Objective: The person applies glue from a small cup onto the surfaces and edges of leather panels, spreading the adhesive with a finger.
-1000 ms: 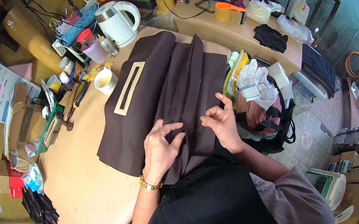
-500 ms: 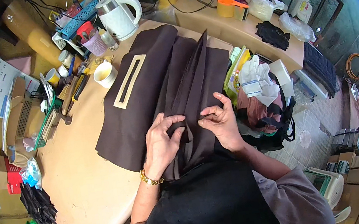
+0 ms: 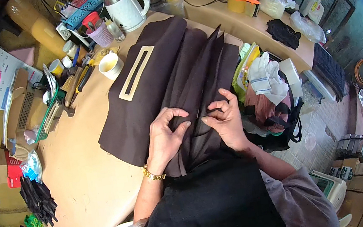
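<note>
Several layers of dark brown sheet material (image 3: 144, 114), leather or fabric, lie folded and overlapping across the table and against my body. A pale flat rectangular frame with a long slot (image 3: 130, 89) rests on the left-hand layer. My left hand (image 3: 166, 136), with a gold-coloured bracelet at the wrist, curls thumb and forefinger around a fold in the middle. Opposite it, my right hand (image 3: 228, 123) has thumb and fingers bent at the upright edges of the right-hand layers. Dark material shows between the fingers of both hands; the exact pinch points are partly hidden.
A white cup (image 3: 111, 66) and a white kettle (image 3: 127, 9) stand behind the material. Hand tools, among them a hammer (image 3: 69, 108), lie at the left. Cloths and a bag (image 3: 267, 106) are piled at the right edge of the table (image 3: 77, 184).
The view has shifted slightly, moving the scene right. My right thumb and fingers have spread a little from a tighter pinch. The upright folds lean further right.
</note>
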Tool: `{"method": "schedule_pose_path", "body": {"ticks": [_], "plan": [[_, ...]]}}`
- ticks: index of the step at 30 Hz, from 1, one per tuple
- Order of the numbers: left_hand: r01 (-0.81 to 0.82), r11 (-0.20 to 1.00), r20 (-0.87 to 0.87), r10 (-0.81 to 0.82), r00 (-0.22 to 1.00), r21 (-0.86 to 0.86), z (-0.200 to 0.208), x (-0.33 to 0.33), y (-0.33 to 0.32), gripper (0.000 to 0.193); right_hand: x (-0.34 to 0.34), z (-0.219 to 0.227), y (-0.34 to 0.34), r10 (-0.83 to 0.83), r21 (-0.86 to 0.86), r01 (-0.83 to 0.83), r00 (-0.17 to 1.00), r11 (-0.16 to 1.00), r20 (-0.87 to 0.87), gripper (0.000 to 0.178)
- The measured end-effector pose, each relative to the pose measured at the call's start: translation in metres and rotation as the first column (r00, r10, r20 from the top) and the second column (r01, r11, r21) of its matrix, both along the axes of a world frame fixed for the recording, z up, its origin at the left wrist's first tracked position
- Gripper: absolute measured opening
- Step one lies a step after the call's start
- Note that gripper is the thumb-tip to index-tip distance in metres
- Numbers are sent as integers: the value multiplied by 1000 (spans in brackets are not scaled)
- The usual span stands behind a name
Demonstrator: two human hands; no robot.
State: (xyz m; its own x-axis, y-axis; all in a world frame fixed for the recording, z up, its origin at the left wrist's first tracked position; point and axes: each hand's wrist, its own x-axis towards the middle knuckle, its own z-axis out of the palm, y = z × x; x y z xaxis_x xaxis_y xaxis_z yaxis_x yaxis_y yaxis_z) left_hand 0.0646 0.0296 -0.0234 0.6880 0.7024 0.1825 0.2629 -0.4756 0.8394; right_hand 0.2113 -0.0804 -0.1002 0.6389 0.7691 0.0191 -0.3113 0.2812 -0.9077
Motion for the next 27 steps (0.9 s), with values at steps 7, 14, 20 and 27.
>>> {"method": "schedule_pose_path", "body": {"ticks": [7, 14, 20, 27], "plan": [[-81, 997, 51, 80, 995, 5, -3, -7, 9, 24, 15, -10, -35, -60, -77, 63, 997, 995, 42, 83], [-115, 993, 13, 115, 993, -36, 11, -11, 18, 22, 17, -30, -68, -129, -267, 157, 984, 951, 121, 87], [-49, 982, 101, 68, 993, -180, -8, -5, 9, 42, 19, -19, -43, -163, -23, 208, 823, 978, 544, 87], [-45, 987, 60, 55, 997, -155, -23, 9, -4, 57, -1, 5, 20, -54, 89, 38, 981, 995, 184, 89]]}}
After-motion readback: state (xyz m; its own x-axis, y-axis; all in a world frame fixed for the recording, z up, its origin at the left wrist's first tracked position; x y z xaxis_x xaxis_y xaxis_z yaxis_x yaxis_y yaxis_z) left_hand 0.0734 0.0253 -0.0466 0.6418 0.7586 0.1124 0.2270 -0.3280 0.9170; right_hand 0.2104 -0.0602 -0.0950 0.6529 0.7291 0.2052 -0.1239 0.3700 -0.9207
